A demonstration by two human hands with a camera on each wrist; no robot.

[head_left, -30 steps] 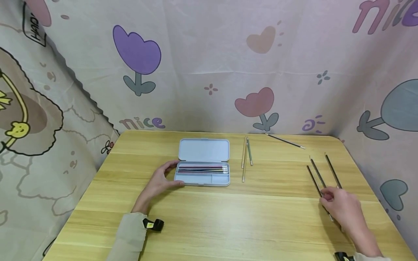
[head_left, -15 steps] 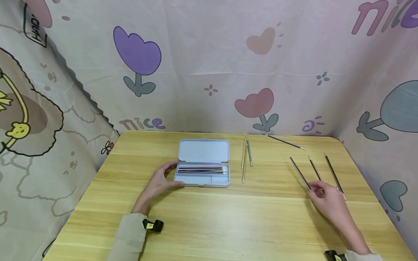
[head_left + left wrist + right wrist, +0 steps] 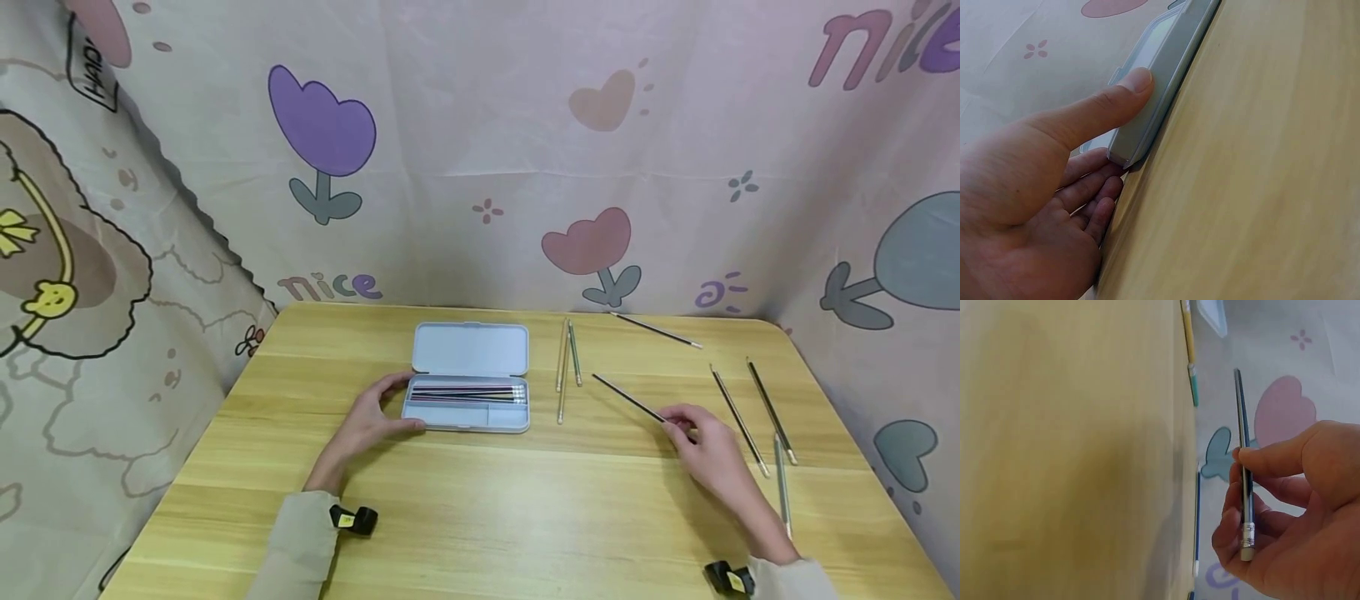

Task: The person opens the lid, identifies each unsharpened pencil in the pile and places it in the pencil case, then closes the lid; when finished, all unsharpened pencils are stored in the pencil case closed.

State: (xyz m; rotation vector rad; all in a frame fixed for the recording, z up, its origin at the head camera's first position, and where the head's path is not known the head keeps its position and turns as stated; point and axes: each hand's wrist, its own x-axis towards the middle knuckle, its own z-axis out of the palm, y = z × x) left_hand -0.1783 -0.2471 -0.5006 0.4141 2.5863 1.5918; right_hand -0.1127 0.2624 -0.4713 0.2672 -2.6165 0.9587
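Observation:
A dark pencil (image 3: 628, 397) with a white eraser end is pinched between the thumb and fingers of my right hand (image 3: 707, 451), raised off the table. In the right wrist view the metal band and eraser of this pencil (image 3: 1247, 519) lie close to my palm. My left hand (image 3: 368, 417) holds the left end of a light blue pencil case (image 3: 448, 415), whose lid (image 3: 471, 349) stands back. Seen from the left wrist, the thumb (image 3: 1138, 81) lies on the case's front side and the fingers reach round its end. Several pencils (image 3: 457, 392) lie in its long back compartment.
Two yellow pencils (image 3: 562, 367) and a green one (image 3: 575, 354) lie right of the case. A dark pencil (image 3: 656, 330) rests near the back edge. Farther right are two dark pencils (image 3: 738, 419) (image 3: 771, 410) and a grey-green one (image 3: 783, 487). A printed cloth (image 3: 465, 125) hangs behind the table.
My right hand has moved left with the dark pencil, away from the right-hand pencils, and the pencil's tip has swung toward the case. The left hand stays at the case.

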